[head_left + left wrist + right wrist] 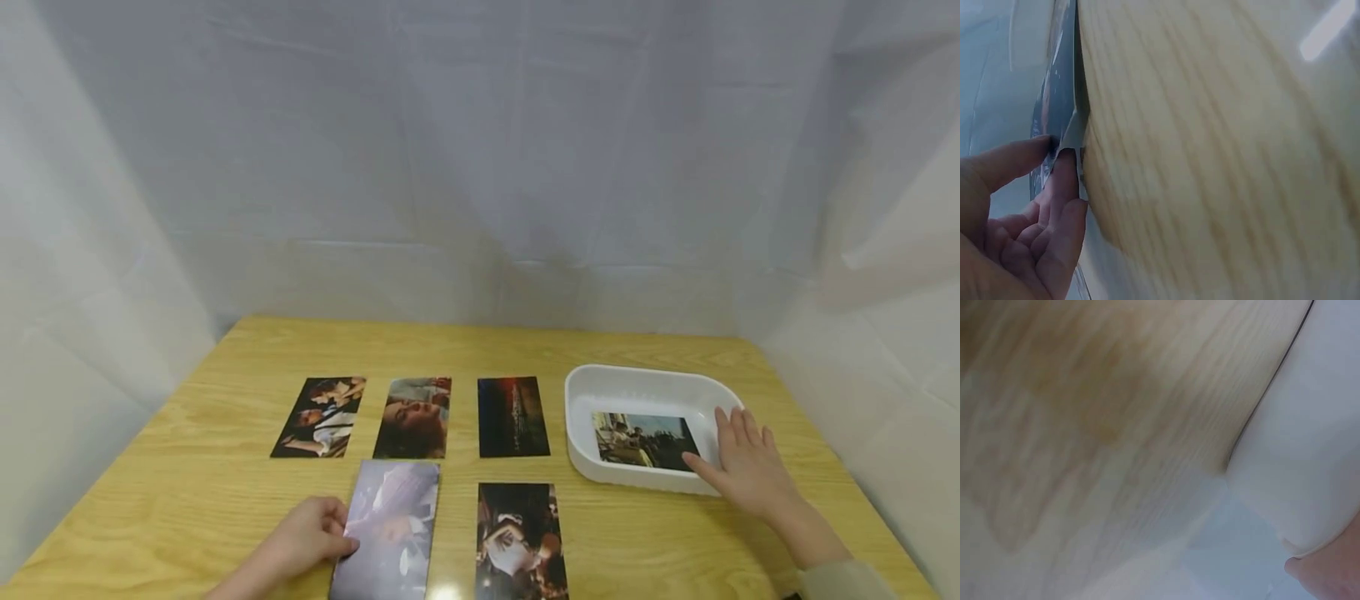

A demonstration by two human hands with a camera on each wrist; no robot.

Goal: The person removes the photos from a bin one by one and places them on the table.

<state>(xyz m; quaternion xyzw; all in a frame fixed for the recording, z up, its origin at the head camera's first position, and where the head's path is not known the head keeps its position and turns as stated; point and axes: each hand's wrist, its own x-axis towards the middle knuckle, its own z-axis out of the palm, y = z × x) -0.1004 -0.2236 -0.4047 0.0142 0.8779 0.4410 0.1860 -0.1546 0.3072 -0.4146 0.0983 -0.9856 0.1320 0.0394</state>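
Note:
My left hand (306,536) pinches the left edge of a pale purple photo print (390,533). In the left wrist view the thumb lies on the print's face and fingers (1063,187) are under its edge, which is raised off the wood. My right hand (757,471) rests over the right end of a white plastic tray (645,379), fingers straight. Its thumb reaches over the near rim, by the corner of a photo print (645,440) lying in the tray. In the right wrist view the tray's wall (1310,444) shows, with only a bit of the hand (1329,565).
Three dark photo prints lie in a back row: a left print (321,417), a middle print with a face (415,417) and a right print (513,417). Another print (521,542) lies nearer. The wooden table (180,467) is enclosed by white sheeting (480,167).

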